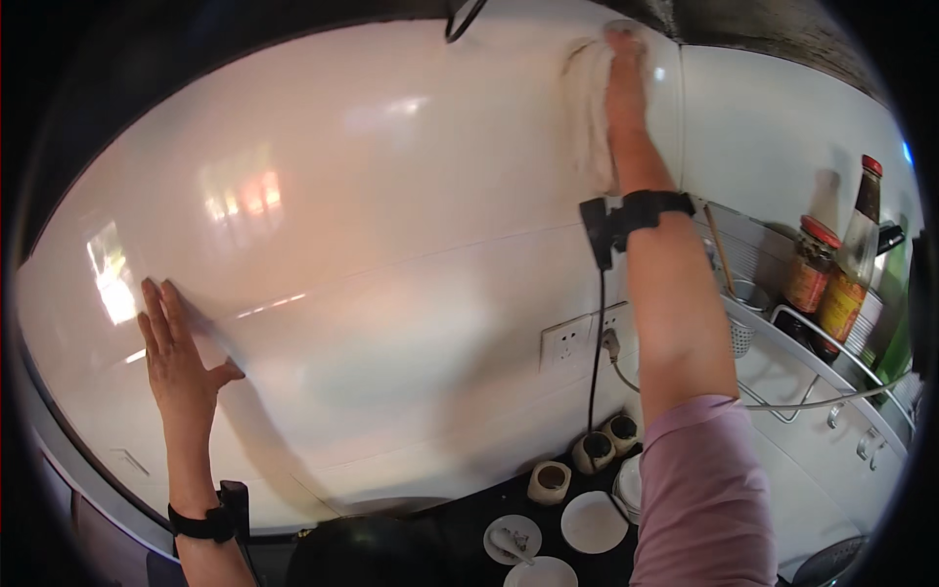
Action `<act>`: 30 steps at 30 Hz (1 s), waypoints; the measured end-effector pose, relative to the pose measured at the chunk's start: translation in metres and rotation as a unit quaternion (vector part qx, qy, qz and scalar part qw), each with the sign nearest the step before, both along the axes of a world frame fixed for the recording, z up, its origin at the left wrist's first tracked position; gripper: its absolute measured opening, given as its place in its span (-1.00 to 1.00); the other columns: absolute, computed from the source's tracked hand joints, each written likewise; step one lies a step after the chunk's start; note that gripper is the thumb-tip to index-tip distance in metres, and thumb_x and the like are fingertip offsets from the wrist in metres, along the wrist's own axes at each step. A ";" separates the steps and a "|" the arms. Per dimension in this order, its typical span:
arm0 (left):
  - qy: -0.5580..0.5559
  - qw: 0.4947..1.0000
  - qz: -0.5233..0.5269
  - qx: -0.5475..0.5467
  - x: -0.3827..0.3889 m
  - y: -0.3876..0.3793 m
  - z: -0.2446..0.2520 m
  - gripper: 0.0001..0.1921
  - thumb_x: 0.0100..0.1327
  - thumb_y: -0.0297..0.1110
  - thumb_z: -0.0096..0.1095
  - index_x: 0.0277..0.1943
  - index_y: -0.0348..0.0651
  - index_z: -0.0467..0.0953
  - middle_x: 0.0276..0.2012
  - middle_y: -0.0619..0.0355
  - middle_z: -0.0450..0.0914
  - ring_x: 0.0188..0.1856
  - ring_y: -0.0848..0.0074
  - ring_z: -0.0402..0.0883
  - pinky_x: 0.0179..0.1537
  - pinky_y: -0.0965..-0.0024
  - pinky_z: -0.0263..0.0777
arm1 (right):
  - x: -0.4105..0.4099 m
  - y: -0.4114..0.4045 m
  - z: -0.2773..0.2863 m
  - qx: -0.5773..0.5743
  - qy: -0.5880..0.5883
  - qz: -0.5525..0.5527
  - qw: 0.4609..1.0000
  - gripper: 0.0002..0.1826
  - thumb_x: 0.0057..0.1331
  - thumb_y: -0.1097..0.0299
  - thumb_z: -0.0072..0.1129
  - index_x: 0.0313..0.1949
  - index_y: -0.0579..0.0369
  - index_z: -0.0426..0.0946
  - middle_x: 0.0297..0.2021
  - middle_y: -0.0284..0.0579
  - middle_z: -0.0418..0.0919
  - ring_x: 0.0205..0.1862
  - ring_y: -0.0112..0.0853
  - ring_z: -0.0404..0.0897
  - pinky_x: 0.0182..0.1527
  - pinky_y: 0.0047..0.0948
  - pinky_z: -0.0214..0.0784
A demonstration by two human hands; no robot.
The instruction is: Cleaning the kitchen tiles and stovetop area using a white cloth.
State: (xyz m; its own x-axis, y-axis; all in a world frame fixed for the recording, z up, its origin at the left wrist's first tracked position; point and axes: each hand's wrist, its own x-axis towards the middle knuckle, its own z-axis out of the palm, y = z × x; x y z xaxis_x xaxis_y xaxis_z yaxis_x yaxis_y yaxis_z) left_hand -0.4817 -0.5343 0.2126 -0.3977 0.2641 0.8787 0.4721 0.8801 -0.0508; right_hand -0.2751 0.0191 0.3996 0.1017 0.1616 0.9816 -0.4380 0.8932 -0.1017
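High on the white tiled wall [411,183], near the corner, my right hand [625,55] holds a pale cloth [593,136] against the surface. The hand is blurred and the cloth hangs down along its left side. My left hand [178,359] is raised in front of the wall's left part, its fingers apart and nothing in it. Whether its palm touches the tile cannot be told. Both wrists wear black straps, and from the right strap [653,210] a black cable [598,352] hangs down in front of the wall.
A wall socket [566,343] and a plug [611,343] sit below my right forearm. Small jars [549,482], a white plate [594,522] and a dish with a spoon [512,539] stand on the dark counter. At right, a rack [810,367] holds a sauce bottle [843,301] and a red-lidded jar [810,268].
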 end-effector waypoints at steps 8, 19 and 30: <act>-0.031 0.999 0.015 0.015 0.003 -0.007 0.003 0.42 -0.48 -0.36 0.69 0.48 -0.02 -0.23 0.50 0.14 -0.23 0.43 -0.07 0.01 0.34 0.12 0.26 | 0.037 0.056 -0.051 0.040 0.060 -0.467 0.881 -0.52 0.39 0.50 -0.32 0.30 0.24 0.15 0.33 0.13 0.15 0.39 -0.01 0.09 0.40 -0.21 -0.03; -0.056 0.998 0.041 0.010 0.009 -0.001 0.006 0.39 -0.42 -0.35 0.69 0.48 -0.02 -0.23 0.50 0.10 -0.22 0.40 -0.10 0.06 0.26 0.12 0.35 | 0.006 -0.055 -0.174 -0.199 0.007 -0.284 0.938 -0.49 0.42 0.49 -0.31 0.35 0.29 0.08 0.38 0.14 0.07 0.43 -0.20 0.03 0.47 -0.35 -0.22; -0.088 0.994 0.066 -0.007 0.014 0.004 0.011 0.43 -0.39 -0.23 0.69 0.48 -0.05 -0.32 0.50 0.05 -0.28 0.41 -0.10 0.04 0.25 0.16 0.35 | -0.056 -0.270 -0.234 -0.053 -0.081 -0.338 0.936 -0.32 0.14 0.67 -0.08 0.32 0.27 0.14 0.33 0.16 0.16 0.34 -0.05 0.20 0.38 -0.20 0.03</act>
State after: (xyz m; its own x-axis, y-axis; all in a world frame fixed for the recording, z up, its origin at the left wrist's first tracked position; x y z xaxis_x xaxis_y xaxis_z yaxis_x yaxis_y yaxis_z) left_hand -0.4681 -0.5299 0.2240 -0.5773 0.2116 0.7887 0.3552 0.9348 0.0092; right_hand -0.3313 -0.2509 0.1656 0.0668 0.2109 0.9752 0.2520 0.9421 -0.2210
